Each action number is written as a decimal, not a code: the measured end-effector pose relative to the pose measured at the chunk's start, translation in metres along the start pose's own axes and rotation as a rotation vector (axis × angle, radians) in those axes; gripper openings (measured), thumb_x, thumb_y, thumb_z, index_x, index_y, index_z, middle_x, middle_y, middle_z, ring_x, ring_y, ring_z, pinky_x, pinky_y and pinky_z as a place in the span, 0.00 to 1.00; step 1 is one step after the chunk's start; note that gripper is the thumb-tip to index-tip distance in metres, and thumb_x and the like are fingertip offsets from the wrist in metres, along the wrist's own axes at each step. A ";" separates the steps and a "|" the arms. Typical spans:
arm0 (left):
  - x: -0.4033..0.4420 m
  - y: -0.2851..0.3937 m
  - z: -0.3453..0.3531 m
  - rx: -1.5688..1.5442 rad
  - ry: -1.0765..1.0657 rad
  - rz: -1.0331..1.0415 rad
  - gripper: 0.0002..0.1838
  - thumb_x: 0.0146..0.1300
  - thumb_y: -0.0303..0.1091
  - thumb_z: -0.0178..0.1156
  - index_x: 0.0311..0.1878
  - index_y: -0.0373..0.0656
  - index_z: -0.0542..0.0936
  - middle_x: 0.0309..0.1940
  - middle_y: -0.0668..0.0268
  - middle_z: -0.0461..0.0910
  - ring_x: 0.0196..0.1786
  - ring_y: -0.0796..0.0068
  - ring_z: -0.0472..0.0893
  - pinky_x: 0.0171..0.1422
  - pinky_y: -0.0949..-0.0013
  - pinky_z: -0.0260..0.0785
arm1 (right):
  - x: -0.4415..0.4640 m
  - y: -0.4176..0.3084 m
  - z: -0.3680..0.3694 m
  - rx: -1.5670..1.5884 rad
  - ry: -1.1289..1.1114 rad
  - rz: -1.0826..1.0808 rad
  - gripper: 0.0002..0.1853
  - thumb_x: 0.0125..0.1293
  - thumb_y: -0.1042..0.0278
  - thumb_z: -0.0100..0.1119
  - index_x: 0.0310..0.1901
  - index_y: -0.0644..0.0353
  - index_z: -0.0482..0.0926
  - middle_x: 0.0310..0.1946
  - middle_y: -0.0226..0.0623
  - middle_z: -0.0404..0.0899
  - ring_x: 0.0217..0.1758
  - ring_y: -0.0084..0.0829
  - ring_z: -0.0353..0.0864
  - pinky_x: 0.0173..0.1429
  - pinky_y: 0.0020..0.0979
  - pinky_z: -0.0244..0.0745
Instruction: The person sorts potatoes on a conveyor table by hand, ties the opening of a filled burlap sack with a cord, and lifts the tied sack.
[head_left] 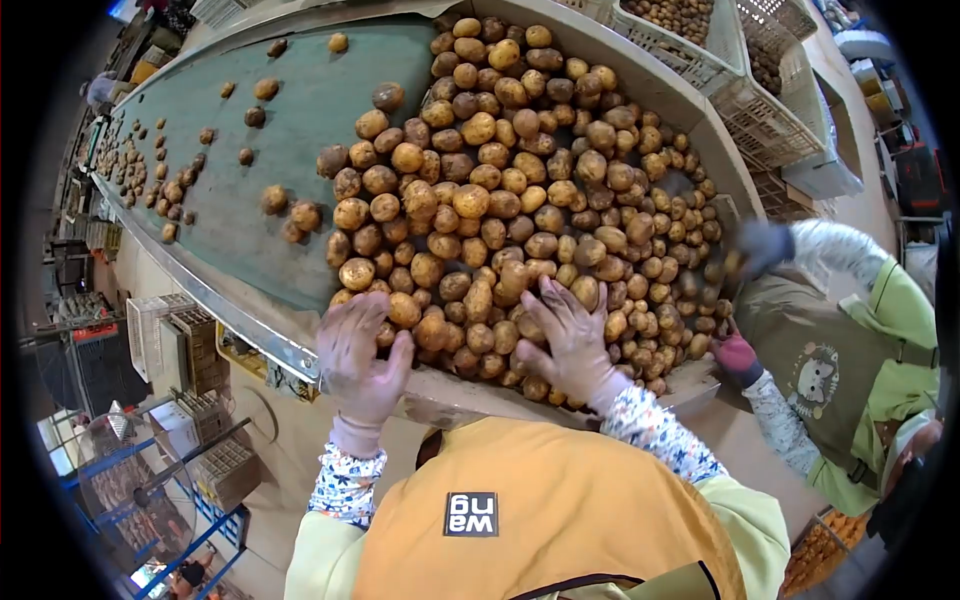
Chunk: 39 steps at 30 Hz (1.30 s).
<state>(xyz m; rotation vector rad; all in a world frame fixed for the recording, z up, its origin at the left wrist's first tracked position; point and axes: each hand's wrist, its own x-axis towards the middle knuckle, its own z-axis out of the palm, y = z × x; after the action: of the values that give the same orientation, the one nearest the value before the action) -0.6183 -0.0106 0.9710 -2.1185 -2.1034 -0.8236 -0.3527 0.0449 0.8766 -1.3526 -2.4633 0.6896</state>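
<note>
- Centre of the frame, and look at these potatoes (471,201): golden tan through to dark earthy brown, plenty of them mottled!
- Upper left, the belt (330,120) shows a dusty sea green.
- Bottom centre, there's a big orange apron (580,500) bearing a black-and-white square patch (471,531).
- Flanking it, pale lime clothing (322,555), and white sleeves (347,482) strewn with blue flowers.
- Over at the right, an olive-brown apron (850,330) with a whitish cartoon cat (815,375); one dark grey glove (765,247), one vivid pink glove (735,352)!
- Upper right, cream latticed crates (765,132).
</note>
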 end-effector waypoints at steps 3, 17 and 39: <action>0.002 0.009 0.010 0.148 -0.381 0.011 0.31 0.52 0.45 0.68 0.58 0.42 0.78 0.59 0.61 0.78 0.63 0.56 0.73 0.71 0.52 0.58 | 0.022 0.043 0.010 -0.104 0.093 0.040 0.42 0.71 0.31 0.36 0.76 0.57 0.55 0.78 0.41 0.50 0.83 0.34 0.39 0.77 0.63 0.29; -0.003 0.006 -0.015 -0.219 0.003 -0.034 0.14 0.53 0.23 0.63 0.44 0.40 0.82 0.47 0.60 0.83 0.54 0.56 0.80 0.65 0.53 0.66 | 0.104 -0.007 -0.037 0.009 0.475 -0.246 0.17 0.62 0.68 0.57 0.54 0.58 0.78 0.57 0.45 0.76 0.63 0.41 0.73 0.67 0.41 0.62; -0.007 -0.011 -0.023 -0.402 0.022 0.026 0.11 0.61 0.21 0.59 0.47 0.33 0.81 0.50 0.53 0.80 0.55 0.57 0.78 0.60 0.62 0.72 | 0.138 -0.011 -0.152 -0.332 0.449 -0.434 0.14 0.69 0.60 0.51 0.50 0.58 0.74 0.30 0.37 0.76 0.27 0.26 0.75 0.27 0.27 0.72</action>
<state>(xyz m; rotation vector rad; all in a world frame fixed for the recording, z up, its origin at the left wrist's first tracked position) -0.6362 -0.0251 0.9841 -2.2906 -2.0313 -1.3580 -0.3700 0.1994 1.0117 -0.8798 -2.4242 -0.1179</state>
